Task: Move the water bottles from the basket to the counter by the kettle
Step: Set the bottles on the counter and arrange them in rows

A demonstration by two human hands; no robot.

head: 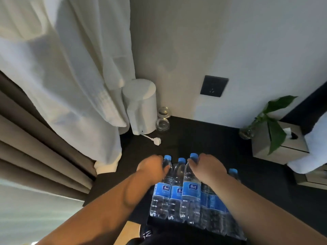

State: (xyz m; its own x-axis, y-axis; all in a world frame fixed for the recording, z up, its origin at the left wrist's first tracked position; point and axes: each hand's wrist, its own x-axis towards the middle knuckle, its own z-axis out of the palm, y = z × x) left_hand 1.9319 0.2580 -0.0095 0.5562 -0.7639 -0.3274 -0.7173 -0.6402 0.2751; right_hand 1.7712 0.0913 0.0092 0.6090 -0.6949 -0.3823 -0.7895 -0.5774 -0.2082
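Observation:
Several clear water bottles with blue caps and blue labels stand in a tight row near the front edge of the black counter (pixel 194 138). My left hand (pixel 152 167) is closed around the neck of the leftmost bottle (pixel 161 191). My right hand (pixel 206 167) grips the neck of the third bottle (pixel 192 190). A middle bottle (pixel 177 191) stands untouched between them, and more bottles (pixel 215 207) are partly hidden under my right forearm. The white kettle (pixel 141 106) stands at the back left corner of the counter. No basket is in view.
The kettle's white plug (pixel 156 140) lies loose on the counter, with two glass cups (pixel 162 123) beside the kettle. A wall socket (pixel 214 86) is above. A plant in a glass vase (pixel 247 132) and a tissue box (pixel 283 144) sit at the right. White robes (pixel 70 68) hang at left.

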